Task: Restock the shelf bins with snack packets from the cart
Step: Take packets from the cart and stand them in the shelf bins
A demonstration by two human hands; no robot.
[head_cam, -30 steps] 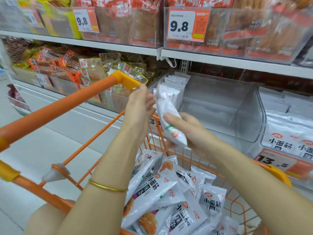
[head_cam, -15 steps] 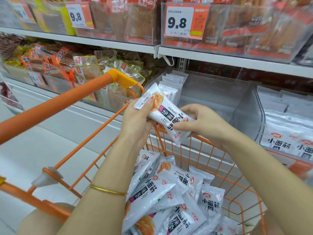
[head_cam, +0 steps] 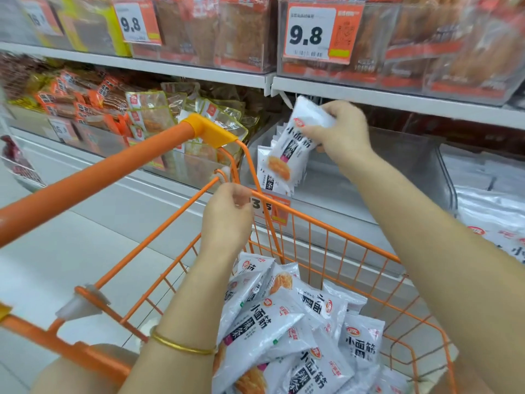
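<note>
My right hand (head_cam: 338,129) grips the top of a white snack packet (head_cam: 287,155), which hangs upright over the left end of a clear shelf bin (head_cam: 420,166). A few matching packets (head_cam: 265,177) stand in a row in that bin, just behind the held one. My left hand (head_cam: 227,214) hovers above the cart's front rim, fingers loosely curled and holding nothing. The orange wire cart (head_cam: 341,234) below holds several of the same white packets (head_cam: 284,331) in a loose pile.
The cart's orange handle bar (head_cam: 99,177) runs diagonally across the left. A neighbouring bin (head_cam: 494,211) at the right is full of white packets. A shelf (head_cam: 369,95) with 9.8 price tags sits close above the clear bin. Bins of orange packets (head_cam: 85,103) are at the left.
My left hand let go of the packet and dropped toward the cart rim. My right hand carried the packet up and right to the bin, turning it upright.
</note>
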